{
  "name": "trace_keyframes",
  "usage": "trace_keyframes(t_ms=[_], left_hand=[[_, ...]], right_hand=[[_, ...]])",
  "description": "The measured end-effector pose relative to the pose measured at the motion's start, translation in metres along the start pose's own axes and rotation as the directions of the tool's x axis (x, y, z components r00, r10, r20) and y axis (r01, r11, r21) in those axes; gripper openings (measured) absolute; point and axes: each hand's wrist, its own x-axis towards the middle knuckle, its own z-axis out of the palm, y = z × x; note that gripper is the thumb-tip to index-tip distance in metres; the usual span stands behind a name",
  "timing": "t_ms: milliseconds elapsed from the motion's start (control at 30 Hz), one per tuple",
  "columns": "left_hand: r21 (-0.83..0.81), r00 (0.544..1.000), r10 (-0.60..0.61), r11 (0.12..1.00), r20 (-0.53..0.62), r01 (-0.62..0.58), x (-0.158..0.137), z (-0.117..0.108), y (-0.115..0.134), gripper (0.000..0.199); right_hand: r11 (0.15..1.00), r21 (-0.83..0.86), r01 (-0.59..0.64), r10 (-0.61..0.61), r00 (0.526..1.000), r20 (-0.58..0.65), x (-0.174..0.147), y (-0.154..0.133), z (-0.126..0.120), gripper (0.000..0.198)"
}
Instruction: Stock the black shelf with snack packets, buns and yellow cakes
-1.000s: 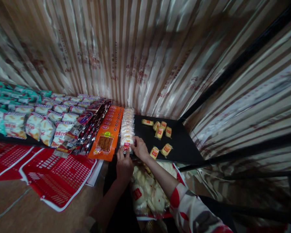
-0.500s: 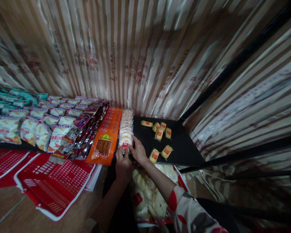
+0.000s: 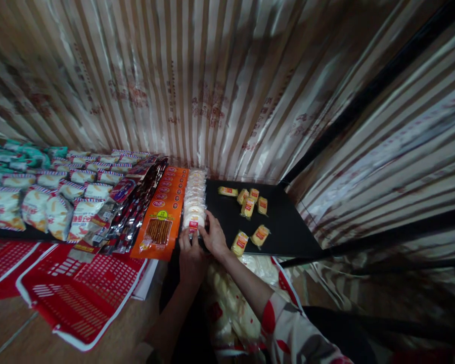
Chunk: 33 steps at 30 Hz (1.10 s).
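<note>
A row of white, clear-wrapped round snack packets (image 3: 195, 184) runs from the back to the front of the black shelf (image 3: 284, 227). At its front end is a white snack packet (image 3: 193, 217) with a red label. My left hand (image 3: 191, 260) grips the lower edge of this packet with its fingertips. On the packet's right side, my right hand (image 3: 215, 236) pinches it between thumb and fingers. Directly left of the row lies an orange snack bag (image 3: 165, 207) with a window showing brown sticks. Small yellow wrapped cakes (image 3: 247, 207) lie scattered to the right.
Dark foil bags (image 3: 136, 202), white chip bags (image 3: 38, 210) and green bags (image 3: 13, 156) line the shelf's left side. Red baskets (image 3: 83, 298) sit below. Under my right forearm is a large bag of white packets (image 3: 235, 308). Black bars (image 3: 337, 129) and a striped curtain (image 3: 189, 101) enclose the shelf.
The view has shifted slightly, so the goods at left sit a little further left. Both hands stay at the front packet, with almost no change in their grip.
</note>
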Motion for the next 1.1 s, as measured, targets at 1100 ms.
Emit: trace_keyframes(t_ms=[1100], left_hand=[[0.032, 0.779, 0.042, 0.996, 0.625, -0.079, -0.122, -0.001, 0.073, 0.035]], right_hand=[[0.943, -0.317, -0.098, 0.156, 0.974, 0.164, -0.229, 0.112, -0.066, 0.040]])
